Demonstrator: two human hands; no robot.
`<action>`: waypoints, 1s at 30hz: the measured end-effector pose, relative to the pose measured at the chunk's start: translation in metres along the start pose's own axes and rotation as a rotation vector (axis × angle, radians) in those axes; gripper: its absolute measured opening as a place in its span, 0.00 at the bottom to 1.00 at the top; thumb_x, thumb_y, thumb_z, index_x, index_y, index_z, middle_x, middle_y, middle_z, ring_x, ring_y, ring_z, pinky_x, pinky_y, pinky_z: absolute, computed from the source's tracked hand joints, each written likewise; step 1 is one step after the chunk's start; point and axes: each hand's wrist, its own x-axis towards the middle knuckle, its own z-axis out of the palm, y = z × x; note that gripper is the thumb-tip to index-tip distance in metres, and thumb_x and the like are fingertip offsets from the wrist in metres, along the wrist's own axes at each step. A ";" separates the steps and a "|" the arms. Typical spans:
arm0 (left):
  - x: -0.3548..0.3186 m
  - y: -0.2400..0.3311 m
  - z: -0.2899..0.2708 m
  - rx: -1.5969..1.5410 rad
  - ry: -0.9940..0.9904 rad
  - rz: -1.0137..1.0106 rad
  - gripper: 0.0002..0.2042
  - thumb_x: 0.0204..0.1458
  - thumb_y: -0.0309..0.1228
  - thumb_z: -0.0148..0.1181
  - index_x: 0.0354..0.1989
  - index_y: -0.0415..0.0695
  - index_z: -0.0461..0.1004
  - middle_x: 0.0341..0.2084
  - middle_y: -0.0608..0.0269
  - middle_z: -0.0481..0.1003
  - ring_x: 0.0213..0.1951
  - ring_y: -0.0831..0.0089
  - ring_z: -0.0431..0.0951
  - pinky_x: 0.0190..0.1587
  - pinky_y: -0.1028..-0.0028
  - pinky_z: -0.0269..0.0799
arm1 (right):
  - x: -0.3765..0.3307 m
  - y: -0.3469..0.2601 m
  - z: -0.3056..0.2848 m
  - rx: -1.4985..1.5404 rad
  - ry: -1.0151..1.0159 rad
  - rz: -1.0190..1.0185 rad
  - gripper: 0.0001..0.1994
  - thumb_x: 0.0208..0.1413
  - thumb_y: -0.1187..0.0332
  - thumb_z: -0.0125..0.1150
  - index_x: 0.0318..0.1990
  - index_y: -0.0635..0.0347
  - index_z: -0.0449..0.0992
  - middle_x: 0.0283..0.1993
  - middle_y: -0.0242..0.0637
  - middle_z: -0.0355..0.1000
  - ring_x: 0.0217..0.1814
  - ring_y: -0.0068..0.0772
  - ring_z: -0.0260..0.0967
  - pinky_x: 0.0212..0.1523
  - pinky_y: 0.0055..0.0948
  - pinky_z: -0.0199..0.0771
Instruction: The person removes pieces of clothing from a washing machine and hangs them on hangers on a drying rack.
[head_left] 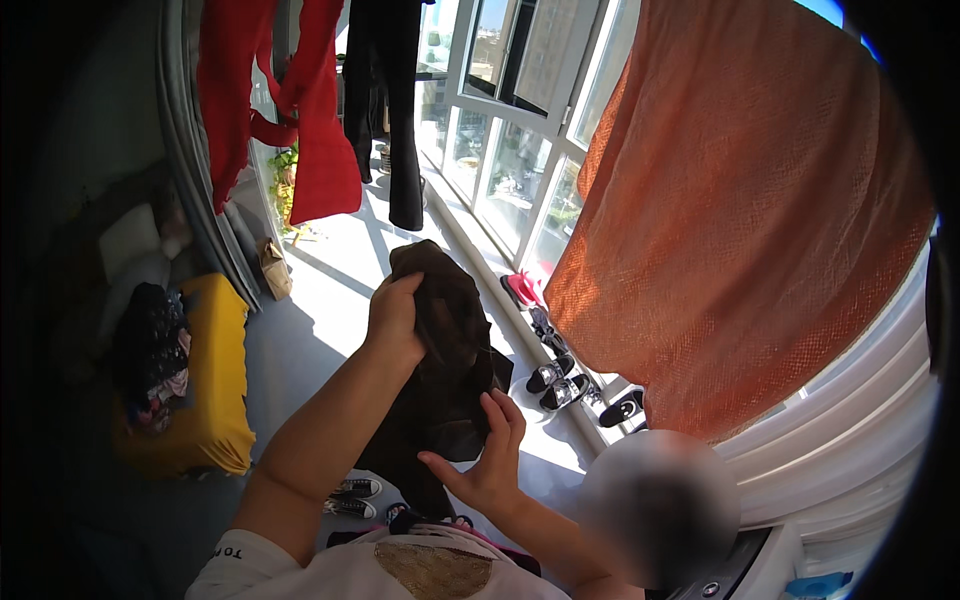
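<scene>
A dark brown, thin garment (445,320) hangs in front of my body, its lower part falling toward my feet. Near its top, my left hand (398,318) is closed on the cloth, thumb over the front. My right hand (487,452) is beside the garment's lower right edge, thumb and fingers spread apart. Its fingertips are close to the dark cloth; whether they touch it I cannot tell. Folds hide the garment's exact kind.
Red clothing (325,130) and black trousers (385,110) hang ahead. An orange-brown cloth (740,230) hangs at right. Several shoes (563,392) line the window ledge. A yellow-covered seat (220,375) with dark clothes (150,340) stands left. Black sneakers (352,498) lie below; a blurred patch hides the lower right.
</scene>
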 end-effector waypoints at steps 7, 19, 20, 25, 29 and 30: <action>-0.004 0.003 0.047 -0.022 0.095 0.270 0.12 0.59 0.25 0.40 0.50 0.41 0.62 0.43 0.56 0.69 0.45 0.62 0.72 0.50 0.61 0.70 | -0.032 0.013 0.032 -0.104 -0.307 -0.061 0.35 0.41 0.52 0.70 0.54 0.59 0.63 0.44 0.49 0.68 0.47 0.46 0.68 0.46 0.35 0.70; -0.032 0.032 0.049 -0.067 -0.011 0.141 0.10 0.59 0.28 0.43 0.46 0.40 0.68 0.42 0.57 0.72 0.46 0.64 0.73 0.53 0.62 0.68 | -0.051 0.070 0.087 -0.030 -0.142 0.635 0.55 0.34 0.66 0.71 0.66 0.61 0.34 0.67 0.61 0.31 0.65 0.68 0.45 0.60 0.45 0.59; -0.032 0.038 0.043 -0.065 -0.031 0.145 0.11 0.59 0.29 0.43 0.46 0.40 0.68 0.42 0.57 0.73 0.46 0.64 0.73 0.53 0.62 0.68 | -0.054 0.081 0.082 -0.007 -0.053 0.592 0.51 0.33 0.75 0.63 0.66 0.56 0.36 0.66 0.61 0.35 0.64 0.67 0.46 0.60 0.46 0.59; -0.032 0.087 0.006 0.106 -0.059 -0.024 0.13 0.56 0.27 0.46 0.47 0.37 0.67 0.42 0.53 0.73 0.44 0.64 0.75 0.49 0.64 0.72 | -0.033 0.153 -0.013 -0.188 0.030 0.687 0.14 0.40 0.79 0.53 0.39 0.63 0.76 0.34 0.47 0.74 0.36 0.43 0.74 0.41 0.31 0.71; -0.037 0.084 -0.015 0.448 -0.075 -0.114 0.14 0.52 0.27 0.50 0.46 0.35 0.70 0.37 0.53 0.75 0.38 0.67 0.77 0.43 0.72 0.74 | 0.059 0.164 -0.106 0.440 0.575 0.780 0.11 0.44 0.78 0.48 0.33 0.71 0.76 0.28 0.42 0.74 0.28 0.34 0.71 0.33 0.25 0.70; -0.034 0.082 -0.024 0.526 -0.050 -0.083 0.14 0.52 0.27 0.51 0.45 0.35 0.70 0.37 0.53 0.75 0.37 0.68 0.77 0.42 0.72 0.74 | 0.089 0.136 -0.110 0.614 0.599 0.841 0.11 0.44 0.78 0.47 0.33 0.71 0.76 0.27 0.42 0.73 0.27 0.33 0.70 0.31 0.26 0.71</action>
